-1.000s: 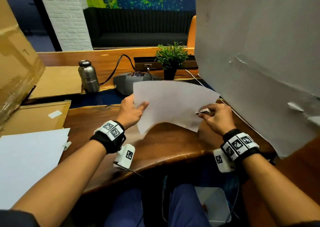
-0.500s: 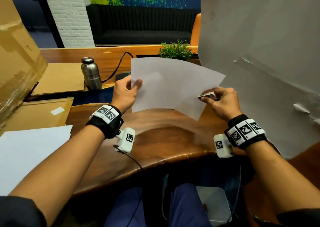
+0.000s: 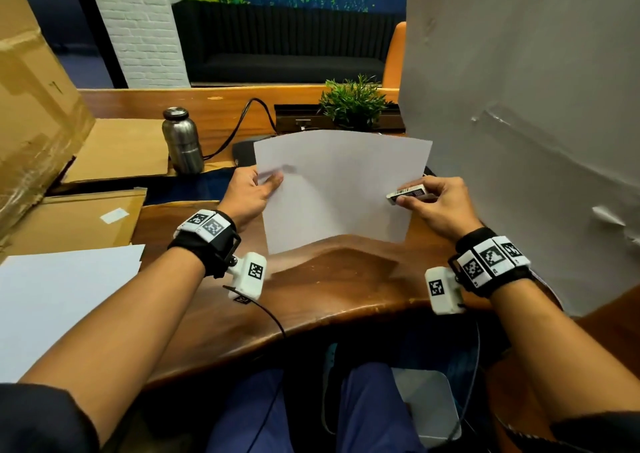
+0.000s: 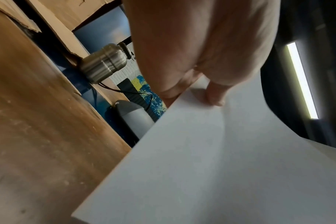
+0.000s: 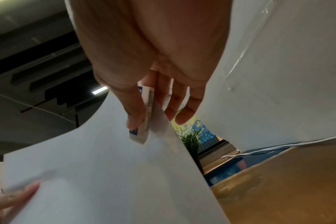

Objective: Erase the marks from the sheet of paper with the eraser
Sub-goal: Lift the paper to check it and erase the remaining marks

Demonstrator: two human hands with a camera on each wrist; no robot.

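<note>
Above the desk (image 3: 311, 300), both hands' fingers pinch the sheet (image 3: 339, 189), right fingers (image 3: 420, 187) clamping the eraser (image 3: 408, 192).

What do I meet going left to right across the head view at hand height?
Cardboard box → steel bottle → left hand → sheet of paper → eraser → right hand → white board.

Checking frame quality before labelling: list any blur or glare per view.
Head view: left hand fingertips smeared on the sheet of paper. Left wrist view: sheet soft; ceiling light glares. Right wrist view: eraser fairly sharp.
</note>
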